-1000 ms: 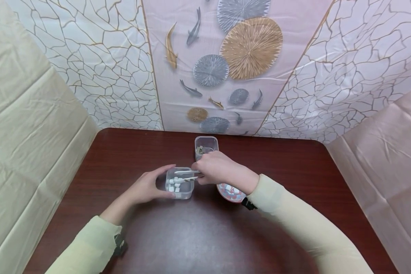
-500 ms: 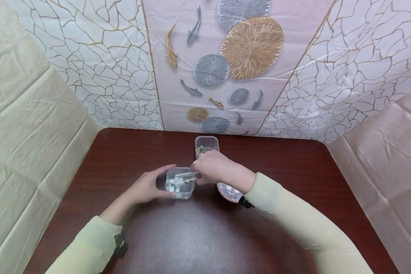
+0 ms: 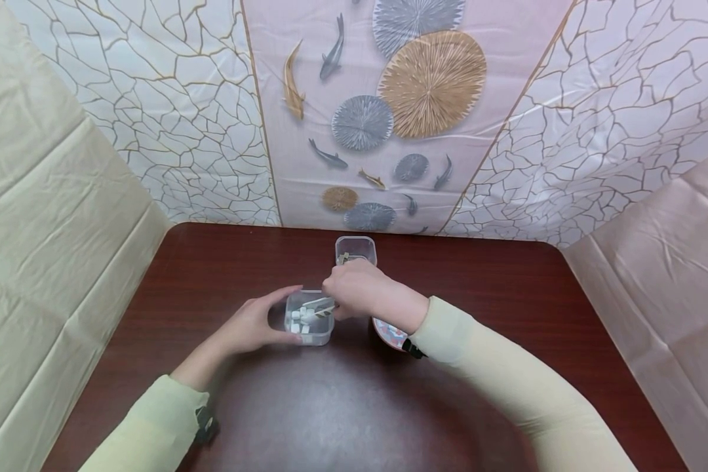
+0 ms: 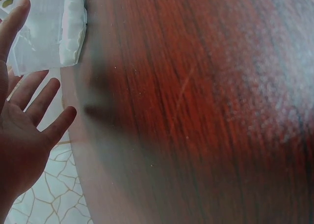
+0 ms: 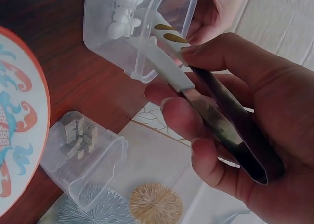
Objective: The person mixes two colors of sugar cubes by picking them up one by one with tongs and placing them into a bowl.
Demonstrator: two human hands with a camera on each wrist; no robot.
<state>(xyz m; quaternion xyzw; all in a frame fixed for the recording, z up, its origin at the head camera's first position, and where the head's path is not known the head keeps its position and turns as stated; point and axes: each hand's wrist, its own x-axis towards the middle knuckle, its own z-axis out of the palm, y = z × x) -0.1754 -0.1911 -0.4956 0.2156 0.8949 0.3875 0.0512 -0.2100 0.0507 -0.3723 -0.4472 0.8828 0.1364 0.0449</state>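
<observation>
Tongs (image 5: 206,94) are in our right hand (image 3: 356,292), fingers and thumb curled round the metal arms and squeezing them, with the white tips pointing left and down into the near clear box (image 3: 309,318). So the long axis of the tongs runs roughly right-to-left across the table (image 3: 507,295), and the white cubes (image 5: 122,17) sit just past the tips, inside that box, on the side away from the right hand. Can't tell if a cube is actually pinched between the tips right now, it's too small in the head view and hidden in the wrist one.

Our left hand (image 3: 254,324) is mostly open, fingers fairly straight and spread, cupped against the left wall of the same box with the thumb over the far edge. It's closer to the box itself, but the right hand has the tool.

Count-wise: two clear boxes (the far box (image 3: 355,249) holds greyish cubes), one patterned bowl (image 3: 389,333) tucked under the right wrist, one pair of tongs. White cubes are a small heap, several, can't count them exactly.
</observation>
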